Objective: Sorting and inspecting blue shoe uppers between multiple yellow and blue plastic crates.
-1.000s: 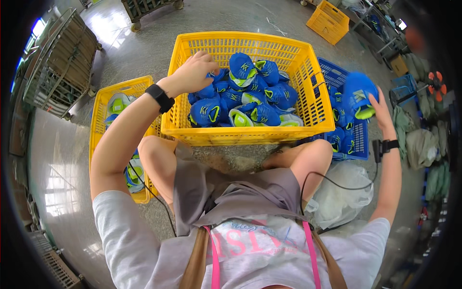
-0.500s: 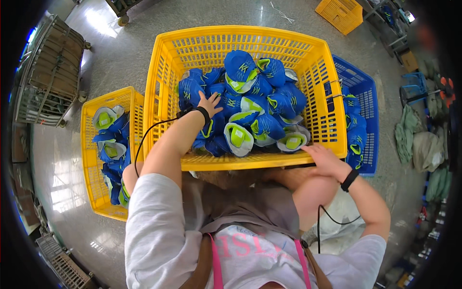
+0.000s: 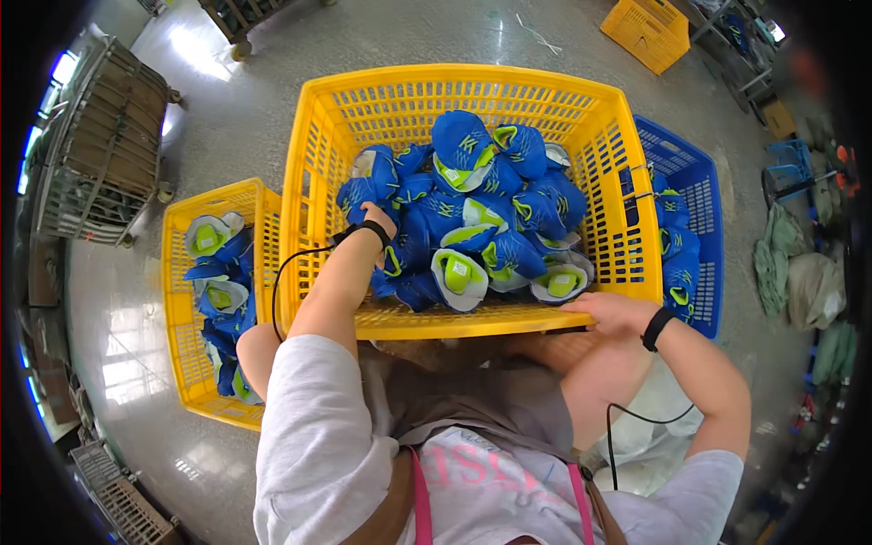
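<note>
Resting on the near rim of a yellow crate [image 3: 472, 323], the right hand [image 3: 613, 314] has its fingers bent at the edge; whether it grips firmly, I cannot tell. Farther in, the left hand [image 3: 375, 225] reaches down among blue-and-green uppers [image 3: 440, 211], its fingertips hidden, so whether it has closed on one cannot be told. The uppers lie heaped inside this crate, mostly between and ahead of both hands. Left of the left hand, a side crate [image 3: 177, 327] holds more; right of the right hand, a blue crate [image 3: 707, 218] does too. Well beyond the left hand stands a cart [image 3: 104, 141]; far past the right, another yellow box [image 3: 647, 34].
</note>
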Motion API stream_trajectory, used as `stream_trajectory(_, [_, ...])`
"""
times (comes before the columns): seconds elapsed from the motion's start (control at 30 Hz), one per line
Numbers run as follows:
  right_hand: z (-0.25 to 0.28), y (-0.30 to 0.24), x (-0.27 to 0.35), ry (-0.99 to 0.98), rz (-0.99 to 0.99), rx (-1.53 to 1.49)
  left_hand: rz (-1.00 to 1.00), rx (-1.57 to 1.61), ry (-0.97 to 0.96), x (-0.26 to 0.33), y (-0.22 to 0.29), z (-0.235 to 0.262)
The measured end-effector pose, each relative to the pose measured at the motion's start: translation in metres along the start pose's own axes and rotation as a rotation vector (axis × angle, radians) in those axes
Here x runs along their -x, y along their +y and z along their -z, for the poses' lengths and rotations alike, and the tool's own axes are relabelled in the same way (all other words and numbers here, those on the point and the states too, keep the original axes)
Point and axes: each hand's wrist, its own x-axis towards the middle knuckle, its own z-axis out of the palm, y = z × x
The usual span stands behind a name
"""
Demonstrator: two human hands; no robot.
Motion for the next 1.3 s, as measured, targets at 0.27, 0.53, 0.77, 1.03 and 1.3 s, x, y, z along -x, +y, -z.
stream_trajectory(0.27, [0.0, -0.003, -0.007, -0.018, -0.169, 0.245, -0.177, 0.802, 0.822, 0.128, -0.077, 0.026])
stream_trajectory(0.53, [0.033, -0.146, -0.011, 1.051, 0.341, -0.072, -0.594, 2.524, 0.744, 0.279, 0.013, 0.064])
stream_trajectory(0.77, [0.023, -0.222, 0.011, 1.123, 0.299, -0.676, -0.808, 2.749, 0.521, 0.303, 0.075, 0.021])
stream_trajectory(1.03, [-0.018, -0.22, 0.003, 0.884, 0.437, -1.418, -0.684, 2.58, 0.755, 0.313, 0.087, 0.002])
stream_trajectory(1.3, [-0.051, -0.225, 0.077, 0.899, 0.479, -1.744, -0.274, 2.216, 1.31, 0.301, 0.064, -0.035])
